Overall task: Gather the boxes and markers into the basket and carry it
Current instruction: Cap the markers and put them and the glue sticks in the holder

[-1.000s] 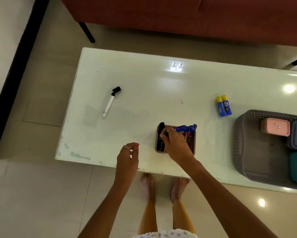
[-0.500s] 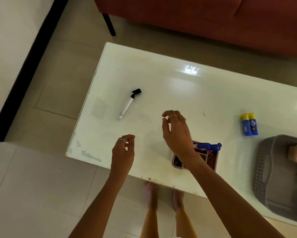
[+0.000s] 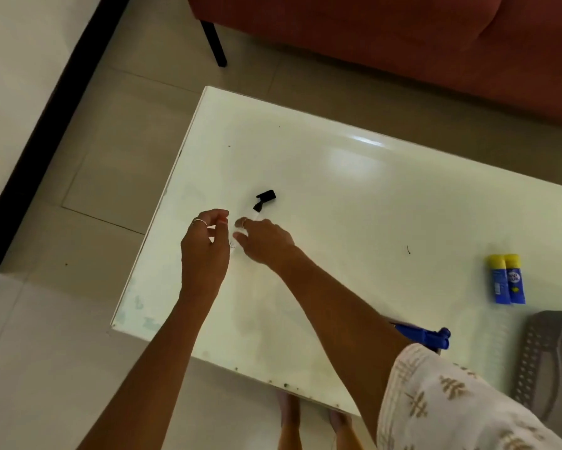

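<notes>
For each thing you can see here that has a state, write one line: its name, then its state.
Marker: lying on the table, black cap on, body partly hidden by the right hand.
Right hand: on the marker, grip blurred.
Left hand: fingers loosely curled, holding nothing.
Glue sticks: two, lying side by side, capped.
Basket: on the table, mostly out of frame.
Table: glossy, bearing all of these.

Right hand [image 3: 266, 240] on white marker [image 3: 262, 200]

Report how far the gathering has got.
Looks done: nothing confirmed; the basket shows only its edge, contents out of view. In hand: the right hand is over the black-capped marker; grip unclear. The left hand holds nothing. Left: two yellow-capped blue sticks, the blue marker, carrying.
</notes>
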